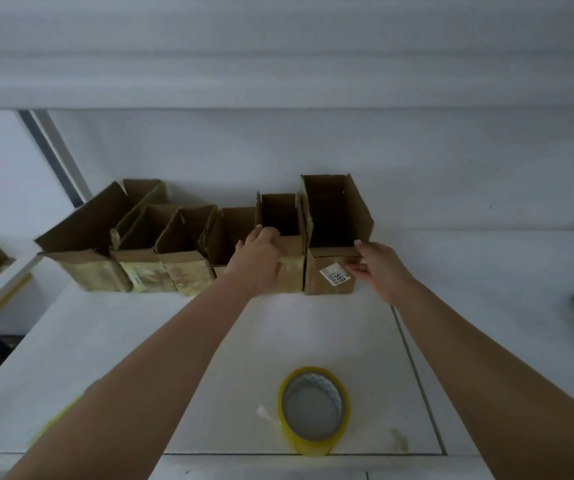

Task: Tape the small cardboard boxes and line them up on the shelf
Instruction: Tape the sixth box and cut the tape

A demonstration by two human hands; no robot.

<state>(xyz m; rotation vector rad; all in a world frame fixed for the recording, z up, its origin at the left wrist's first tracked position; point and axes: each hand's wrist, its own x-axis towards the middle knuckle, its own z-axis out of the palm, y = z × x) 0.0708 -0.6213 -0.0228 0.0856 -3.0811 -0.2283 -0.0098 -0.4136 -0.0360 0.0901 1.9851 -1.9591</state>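
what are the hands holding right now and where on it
Left hand grips the front top edge of the second open brown cardboard box from the right. Right hand touches the labelled box's front right corner.

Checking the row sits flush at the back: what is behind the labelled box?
Behind the labelled box only the white wall shows, above its raised flaps. Whether the box touches the wall is hidden by the box itself. The right hand grips its front corner.
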